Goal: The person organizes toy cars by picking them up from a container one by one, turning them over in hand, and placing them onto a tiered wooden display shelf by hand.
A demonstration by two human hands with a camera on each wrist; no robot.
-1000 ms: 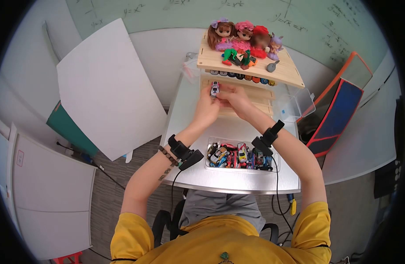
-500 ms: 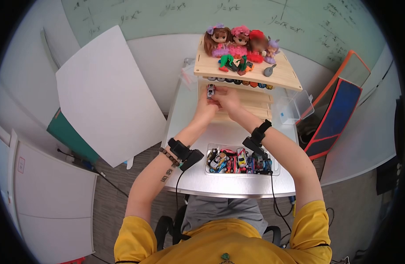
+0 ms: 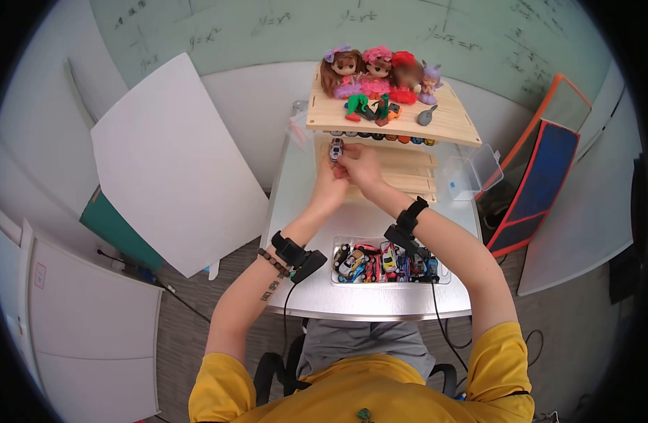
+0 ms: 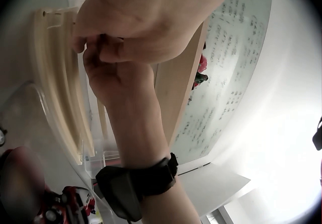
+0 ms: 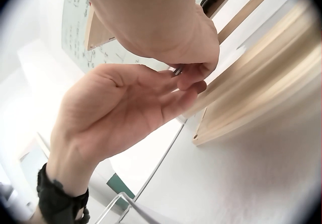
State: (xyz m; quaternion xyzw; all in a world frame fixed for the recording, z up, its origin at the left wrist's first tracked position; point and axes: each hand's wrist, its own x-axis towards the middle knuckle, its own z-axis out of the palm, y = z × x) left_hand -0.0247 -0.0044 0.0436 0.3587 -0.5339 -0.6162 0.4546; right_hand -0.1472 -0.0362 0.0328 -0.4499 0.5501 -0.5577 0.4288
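A small white toy car (image 3: pixel 336 149) with dark windows is held up in front of the wooden rack, below its top board. My left hand (image 3: pixel 329 185) grips the car from the left and below. From the right, my right hand (image 3: pixel 362 168) pinches it, with thumb and fingers meeting the left hand's fingers. In the right wrist view, a sliver of the car (image 5: pixel 177 71) shows between the fingertips, while the rest is hidden. The left wrist view shows the right hand (image 4: pixel 121 78) curled close under the left hand (image 4: pixel 146 22).
The wooden rack (image 3: pixel 436 123) bears several dolls (image 3: pixel 375 70), green and red figures and a grey piece (image 3: pixel 427 115) on top. Toy cars (image 3: pixel 387 138) line up beneath its top board. A clear tray (image 3: pixel 443 276) of toy cars sits nearer; an open clear box (image 3: pixel 461 180) stands right.
The head view has shifted a little. My right hand and forearm have moved left, nearer the left hand. The toy car stays held in front of the rack.
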